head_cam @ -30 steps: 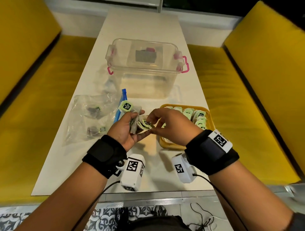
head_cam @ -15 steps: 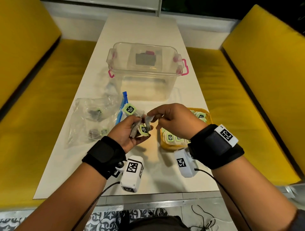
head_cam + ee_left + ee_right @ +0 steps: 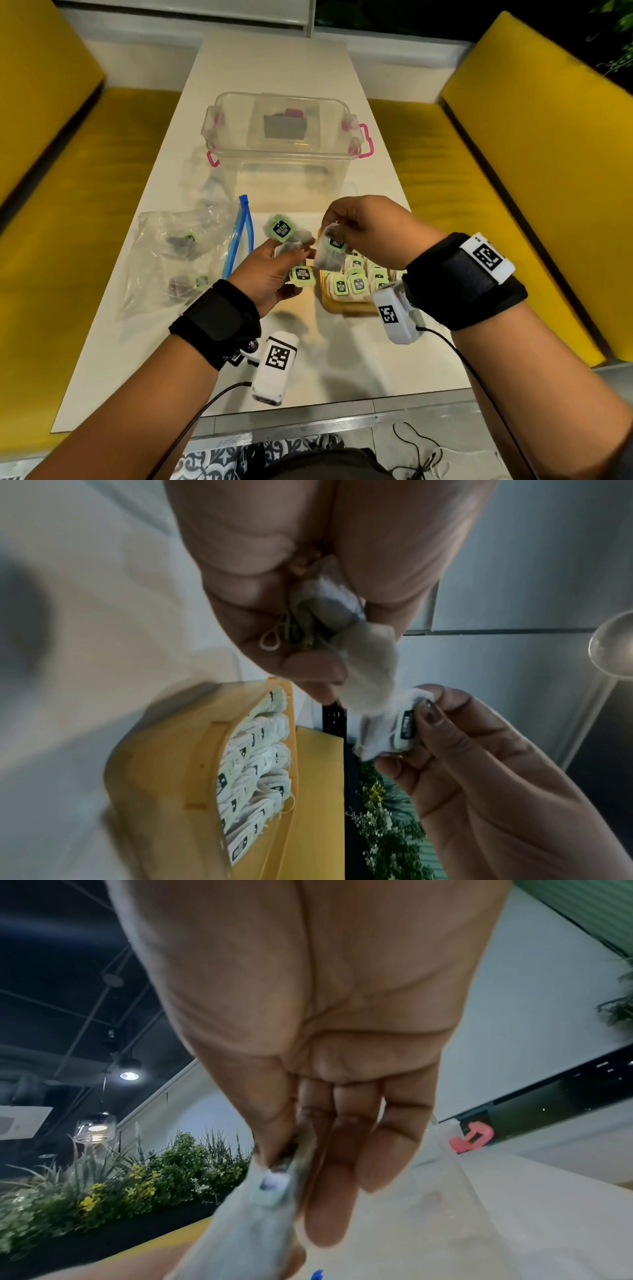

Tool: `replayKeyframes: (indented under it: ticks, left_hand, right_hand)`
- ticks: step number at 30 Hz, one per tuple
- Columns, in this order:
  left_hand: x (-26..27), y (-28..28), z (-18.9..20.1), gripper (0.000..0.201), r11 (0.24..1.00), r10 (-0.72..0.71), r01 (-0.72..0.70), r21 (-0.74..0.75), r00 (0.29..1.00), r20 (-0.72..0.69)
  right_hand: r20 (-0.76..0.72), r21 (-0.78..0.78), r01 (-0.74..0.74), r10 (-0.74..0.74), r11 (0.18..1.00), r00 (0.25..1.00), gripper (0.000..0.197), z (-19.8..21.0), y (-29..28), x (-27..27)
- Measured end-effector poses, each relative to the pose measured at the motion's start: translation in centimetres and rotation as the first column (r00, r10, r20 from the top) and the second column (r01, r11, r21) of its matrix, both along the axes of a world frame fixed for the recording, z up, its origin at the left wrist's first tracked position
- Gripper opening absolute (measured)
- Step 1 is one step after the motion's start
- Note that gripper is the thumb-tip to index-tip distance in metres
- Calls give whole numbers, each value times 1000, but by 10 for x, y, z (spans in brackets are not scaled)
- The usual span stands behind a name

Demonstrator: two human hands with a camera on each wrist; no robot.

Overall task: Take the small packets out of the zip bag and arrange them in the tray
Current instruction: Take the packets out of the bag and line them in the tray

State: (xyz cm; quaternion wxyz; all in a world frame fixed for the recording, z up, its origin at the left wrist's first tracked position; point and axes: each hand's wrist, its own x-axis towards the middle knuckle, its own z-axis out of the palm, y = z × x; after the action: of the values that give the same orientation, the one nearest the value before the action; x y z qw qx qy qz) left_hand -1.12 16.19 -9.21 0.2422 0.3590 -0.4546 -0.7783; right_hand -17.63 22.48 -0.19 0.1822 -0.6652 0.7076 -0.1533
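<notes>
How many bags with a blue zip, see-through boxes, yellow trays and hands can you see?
Zip bag with a blue zip: 1
See-through box: 1
Yellow tray: 1
Hands: 2, the left hand gripping packets, the right hand pinching one packet
Total: 5

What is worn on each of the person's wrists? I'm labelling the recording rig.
Both forearms are bare. Each wrist has a wide black fabric strap carrying a white box-shaped camera unit printed with a black square code marker and trailing a thin black cable. The right strap also carries a white tag with a second marker.
</notes>
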Motion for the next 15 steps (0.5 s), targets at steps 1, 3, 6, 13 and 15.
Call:
replayKeyframes:
  ticks: [1, 3, 6, 13, 15]
  left_hand:
    - [-1, 1, 0, 18, 1000, -5, 5, -20, 1000, 6]
    - [-4, 3, -2, 17, 999, -12, 13, -47, 1000, 6]
    - [-9, 6, -2, 16, 997, -40, 39, -68, 999, -15]
    - [-22, 10, 0, 19, 989, -83, 85, -123, 996, 22]
    - [-25, 11, 1, 23, 991, -67, 69, -119, 998, 17]
  right_hand:
    - [-7, -5, 11, -11, 1000, 1000, 14, 0, 0, -2]
    - [-6, -13, 28, -28, 1000, 1000, 13, 0, 0, -4]
    - [14, -25, 54, -54, 998, 998, 12, 0, 1, -6]
    - [176, -101, 179, -159, 979, 971, 13, -2, 0, -12]
    - [254, -113, 198, -164, 974, 953, 12, -4, 1, -14]
